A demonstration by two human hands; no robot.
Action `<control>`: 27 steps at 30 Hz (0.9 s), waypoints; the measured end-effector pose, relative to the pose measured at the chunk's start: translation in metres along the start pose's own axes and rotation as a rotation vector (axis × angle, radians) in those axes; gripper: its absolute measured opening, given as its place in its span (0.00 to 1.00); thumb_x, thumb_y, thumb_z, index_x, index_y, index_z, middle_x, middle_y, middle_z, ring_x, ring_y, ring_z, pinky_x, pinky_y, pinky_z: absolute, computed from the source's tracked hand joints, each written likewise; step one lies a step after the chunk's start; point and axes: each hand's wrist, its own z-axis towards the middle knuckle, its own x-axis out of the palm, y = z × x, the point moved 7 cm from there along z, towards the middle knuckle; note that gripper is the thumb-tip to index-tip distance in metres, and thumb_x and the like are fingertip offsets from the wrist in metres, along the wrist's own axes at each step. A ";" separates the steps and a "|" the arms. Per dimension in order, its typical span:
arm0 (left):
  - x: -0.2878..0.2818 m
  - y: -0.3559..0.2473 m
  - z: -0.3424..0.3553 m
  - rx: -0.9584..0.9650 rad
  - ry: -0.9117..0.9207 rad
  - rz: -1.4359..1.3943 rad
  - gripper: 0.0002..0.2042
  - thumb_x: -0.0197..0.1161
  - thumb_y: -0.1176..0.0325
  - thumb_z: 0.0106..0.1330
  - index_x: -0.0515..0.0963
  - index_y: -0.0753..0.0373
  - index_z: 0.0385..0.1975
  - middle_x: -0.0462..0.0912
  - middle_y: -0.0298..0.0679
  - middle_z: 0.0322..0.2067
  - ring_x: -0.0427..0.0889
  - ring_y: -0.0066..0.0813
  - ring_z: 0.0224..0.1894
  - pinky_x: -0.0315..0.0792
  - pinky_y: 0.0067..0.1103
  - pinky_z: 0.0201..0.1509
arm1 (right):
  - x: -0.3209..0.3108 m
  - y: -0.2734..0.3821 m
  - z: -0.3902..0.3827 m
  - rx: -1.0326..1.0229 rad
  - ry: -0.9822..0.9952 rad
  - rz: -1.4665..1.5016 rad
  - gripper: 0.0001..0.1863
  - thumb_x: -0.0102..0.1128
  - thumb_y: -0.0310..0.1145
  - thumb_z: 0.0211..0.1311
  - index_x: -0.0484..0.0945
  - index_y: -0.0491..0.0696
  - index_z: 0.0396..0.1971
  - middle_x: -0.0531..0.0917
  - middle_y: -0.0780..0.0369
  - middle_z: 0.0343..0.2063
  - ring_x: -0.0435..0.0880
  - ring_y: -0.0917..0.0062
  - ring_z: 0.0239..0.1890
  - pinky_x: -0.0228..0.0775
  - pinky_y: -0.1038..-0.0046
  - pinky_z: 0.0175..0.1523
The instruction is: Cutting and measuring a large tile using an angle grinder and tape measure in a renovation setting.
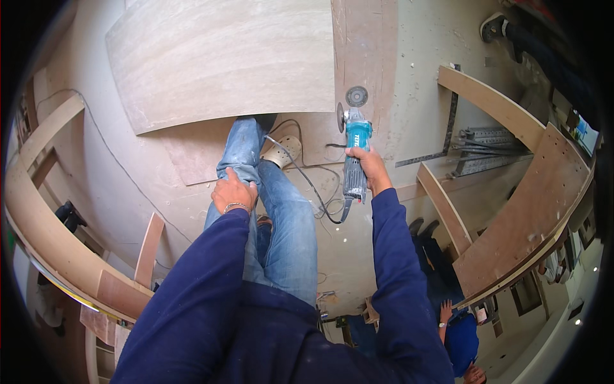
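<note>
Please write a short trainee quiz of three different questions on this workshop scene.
1. True or false: the right hand holds the grinder.
2. Where does the left hand rest? A) on the knee B) on the plywood sheet C) on the cord
3. Fill in: the grinder's disc points ____ the person's body.

Key: 1 true; 2 A; 3 away from.

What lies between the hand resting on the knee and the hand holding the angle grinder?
In the head view, the jeans-clad leg and the grinder's black cord lie between the left hand and the right hand holding the angle grinder.
</note>
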 end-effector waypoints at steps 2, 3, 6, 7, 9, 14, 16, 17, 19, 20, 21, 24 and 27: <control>-0.002 0.000 -0.001 0.002 -0.022 0.003 0.36 0.66 0.43 0.56 0.68 0.60 0.60 0.82 0.52 0.43 0.83 0.46 0.47 0.75 0.35 0.53 | 0.006 0.009 0.003 -0.007 0.070 -0.039 0.19 0.69 0.33 0.49 0.73 0.44 0.39 0.77 0.64 0.25 0.77 0.79 0.24 0.71 0.72 0.29; -0.002 0.000 -0.002 0.002 -0.024 -0.002 0.35 0.66 0.43 0.56 0.69 0.60 0.59 0.82 0.52 0.43 0.83 0.46 0.48 0.75 0.35 0.53 | 0.008 0.012 0.005 -0.006 0.071 -0.041 0.19 0.69 0.33 0.49 0.73 0.44 0.39 0.77 0.64 0.25 0.77 0.79 0.24 0.71 0.72 0.29; 0.001 0.000 0.000 -0.005 0.008 -0.014 0.38 0.65 0.43 0.56 0.67 0.58 0.63 0.81 0.51 0.45 0.82 0.45 0.48 0.74 0.36 0.54 | 0.009 0.019 0.011 -0.054 0.057 -0.046 0.18 0.68 0.33 0.49 0.73 0.44 0.38 0.77 0.64 0.25 0.76 0.79 0.24 0.71 0.72 0.29; 0.004 0.000 -0.001 -0.009 0.041 -0.022 0.40 0.65 0.42 0.56 0.65 0.57 0.66 0.80 0.51 0.46 0.82 0.44 0.49 0.72 0.36 0.54 | 0.009 0.019 0.012 -0.064 0.061 -0.054 0.18 0.68 0.33 0.49 0.73 0.44 0.38 0.77 0.64 0.25 0.76 0.79 0.23 0.70 0.72 0.29; 0.005 -0.001 0.000 -0.012 0.034 -0.018 0.40 0.65 0.42 0.56 0.65 0.57 0.66 0.80 0.51 0.46 0.82 0.44 0.49 0.72 0.36 0.54 | 0.007 0.016 0.015 -0.077 0.066 -0.063 0.18 0.68 0.33 0.49 0.73 0.44 0.38 0.77 0.64 0.25 0.76 0.79 0.23 0.70 0.72 0.29; 0.007 0.000 -0.001 -0.019 0.008 -0.002 0.40 0.65 0.42 0.56 0.66 0.57 0.66 0.80 0.51 0.47 0.81 0.43 0.49 0.72 0.36 0.54 | 0.006 0.009 0.012 0.001 0.061 -0.083 0.18 0.68 0.33 0.49 0.73 0.44 0.38 0.76 0.64 0.25 0.75 0.79 0.23 0.70 0.72 0.29; 0.006 -0.002 -0.002 -0.019 0.017 0.004 0.40 0.65 0.42 0.56 0.66 0.57 0.66 0.80 0.50 0.46 0.82 0.43 0.49 0.72 0.36 0.54 | 0.008 0.018 0.017 -0.044 0.066 -0.063 0.18 0.68 0.32 0.50 0.71 0.44 0.39 0.76 0.63 0.23 0.77 0.77 0.20 0.72 0.71 0.26; 0.008 0.000 -0.001 -0.022 0.014 0.005 0.40 0.65 0.42 0.56 0.66 0.57 0.66 0.80 0.50 0.46 0.82 0.43 0.49 0.72 0.36 0.54 | 0.012 0.023 0.021 -0.095 0.080 -0.043 0.18 0.67 0.31 0.52 0.69 0.45 0.40 0.77 0.62 0.22 0.79 0.74 0.18 0.75 0.71 0.23; 0.011 0.002 0.001 -0.011 0.000 0.008 0.39 0.64 0.41 0.56 0.66 0.57 0.66 0.80 0.50 0.46 0.82 0.43 0.48 0.73 0.36 0.53 | 0.013 0.024 0.022 -0.095 0.081 -0.067 0.18 0.67 0.31 0.52 0.70 0.45 0.40 0.76 0.62 0.22 0.79 0.75 0.18 0.75 0.71 0.23; 0.011 0.001 0.001 -0.007 -0.001 0.007 0.39 0.64 0.41 0.56 0.66 0.57 0.66 0.80 0.50 0.46 0.82 0.43 0.48 0.73 0.36 0.53 | 0.009 0.023 0.024 -0.094 0.072 -0.093 0.18 0.67 0.31 0.52 0.70 0.45 0.39 0.76 0.62 0.22 0.79 0.75 0.18 0.75 0.71 0.23; 0.011 0.000 0.001 -0.010 0.004 0.009 0.39 0.64 0.41 0.56 0.66 0.57 0.66 0.80 0.50 0.46 0.82 0.43 0.47 0.73 0.36 0.53 | 0.006 0.019 0.025 -0.096 0.068 -0.093 0.18 0.67 0.31 0.52 0.70 0.45 0.39 0.76 0.62 0.22 0.79 0.75 0.18 0.75 0.71 0.23; 0.011 -0.002 0.000 -0.019 0.014 0.013 0.39 0.65 0.41 0.56 0.66 0.56 0.65 0.80 0.49 0.46 0.82 0.42 0.47 0.73 0.36 0.53 | 0.001 0.007 0.023 -0.014 0.066 -0.093 0.18 0.66 0.31 0.53 0.69 0.44 0.40 0.76 0.62 0.23 0.79 0.75 0.18 0.75 0.70 0.23; 0.010 0.001 0.000 -0.023 0.016 -0.002 0.39 0.65 0.41 0.56 0.66 0.56 0.66 0.81 0.49 0.45 0.82 0.42 0.47 0.73 0.36 0.53 | 0.013 0.021 0.020 -0.014 0.097 -0.098 0.18 0.66 0.31 0.53 0.69 0.44 0.40 0.76 0.62 0.23 0.78 0.75 0.17 0.75 0.71 0.23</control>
